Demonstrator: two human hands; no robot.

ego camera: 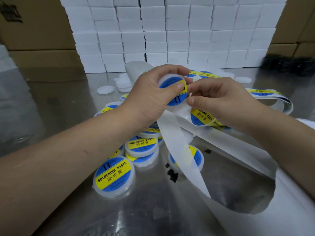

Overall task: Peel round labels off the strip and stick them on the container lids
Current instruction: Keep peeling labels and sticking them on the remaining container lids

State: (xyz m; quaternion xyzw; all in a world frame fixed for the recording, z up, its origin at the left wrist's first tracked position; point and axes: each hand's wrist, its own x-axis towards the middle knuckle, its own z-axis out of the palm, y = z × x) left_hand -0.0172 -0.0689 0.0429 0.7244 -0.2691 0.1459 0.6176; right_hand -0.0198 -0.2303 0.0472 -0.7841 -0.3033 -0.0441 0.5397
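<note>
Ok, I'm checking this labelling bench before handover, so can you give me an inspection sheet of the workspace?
surface: shiny metal table, reflective.
job's things: held container with a label on its lid; label strip still carrying labels; empty backing trailing toward the person; labelled containers piled under the arms; plain white discs farther back.
clutter: dark crumbs on the table; blurred dark object at far right.
hands: left hand grips the held container, thumb on the label; right hand pinches the label strip.
cables: nothing seen.
surroundings: stacked white boxes; cardboard cartons at both sides.
</note>
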